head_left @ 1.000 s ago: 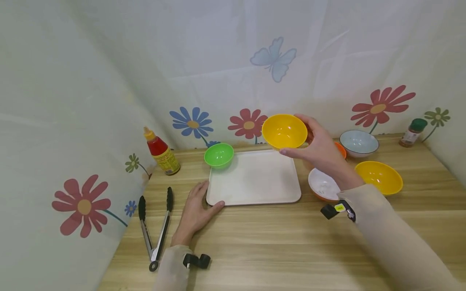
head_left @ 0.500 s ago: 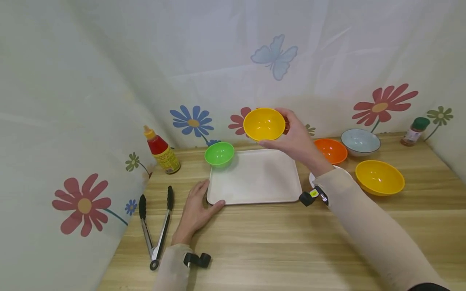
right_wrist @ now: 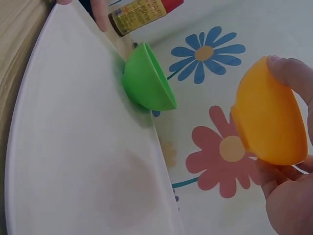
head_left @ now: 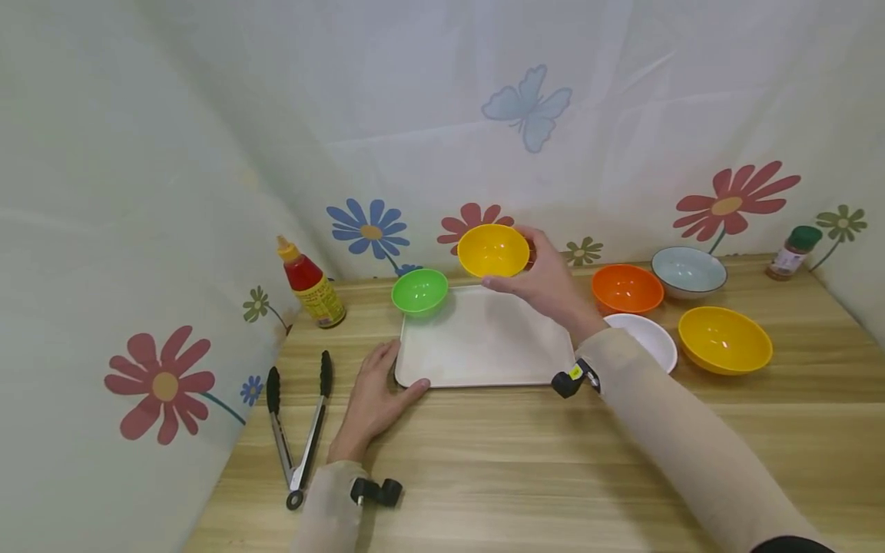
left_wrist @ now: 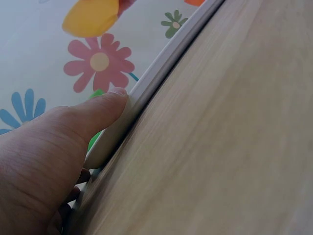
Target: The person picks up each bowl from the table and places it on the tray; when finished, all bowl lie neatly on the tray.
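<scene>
A: Right hand?
B: Fingers gripping small yellow bowl, raised, just left of them; white tray below, long axis left-right; green bowl farther left, at tray's back-left corner.
A: Left hand?
B: Farther from the yellow bowl; fingers loosely extended, touching tray's near-left corner; wooden table beneath; flowered cloth behind.

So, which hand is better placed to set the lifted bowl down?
Probably the right hand: it grips the lifted yellow bowl near the far side of the white tray; the left hand touches the tray's corner.
</scene>
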A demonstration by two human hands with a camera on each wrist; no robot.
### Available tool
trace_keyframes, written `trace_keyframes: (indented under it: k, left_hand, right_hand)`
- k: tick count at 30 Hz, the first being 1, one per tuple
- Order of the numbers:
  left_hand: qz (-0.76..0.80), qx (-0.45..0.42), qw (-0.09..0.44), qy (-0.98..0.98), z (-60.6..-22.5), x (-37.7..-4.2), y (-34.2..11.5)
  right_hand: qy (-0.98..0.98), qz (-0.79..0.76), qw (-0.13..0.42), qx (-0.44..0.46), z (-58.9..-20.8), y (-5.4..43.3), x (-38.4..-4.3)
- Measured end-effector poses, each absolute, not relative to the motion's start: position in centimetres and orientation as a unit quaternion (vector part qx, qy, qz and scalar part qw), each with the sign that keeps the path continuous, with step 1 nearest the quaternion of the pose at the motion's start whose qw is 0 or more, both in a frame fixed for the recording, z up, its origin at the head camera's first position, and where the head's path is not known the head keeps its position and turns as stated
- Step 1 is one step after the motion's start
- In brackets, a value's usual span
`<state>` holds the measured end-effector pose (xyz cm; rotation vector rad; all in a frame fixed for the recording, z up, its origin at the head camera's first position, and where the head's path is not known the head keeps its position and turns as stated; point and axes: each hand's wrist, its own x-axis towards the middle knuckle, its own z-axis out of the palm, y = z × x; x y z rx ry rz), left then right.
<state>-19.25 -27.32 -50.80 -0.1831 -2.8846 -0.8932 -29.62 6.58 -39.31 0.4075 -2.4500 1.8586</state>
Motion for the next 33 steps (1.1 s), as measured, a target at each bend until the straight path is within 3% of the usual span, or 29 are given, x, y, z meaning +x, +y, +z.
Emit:
trace_keyframes:
  k: [33]
  left_hand:
    - [-0.282,-0.054,0.050,-0.957,-50.7,-19.3,-27.4]
  right_hand:
    - [-0.829,0.556,-0.002,0.068,-47.4,3.2,-31.6]
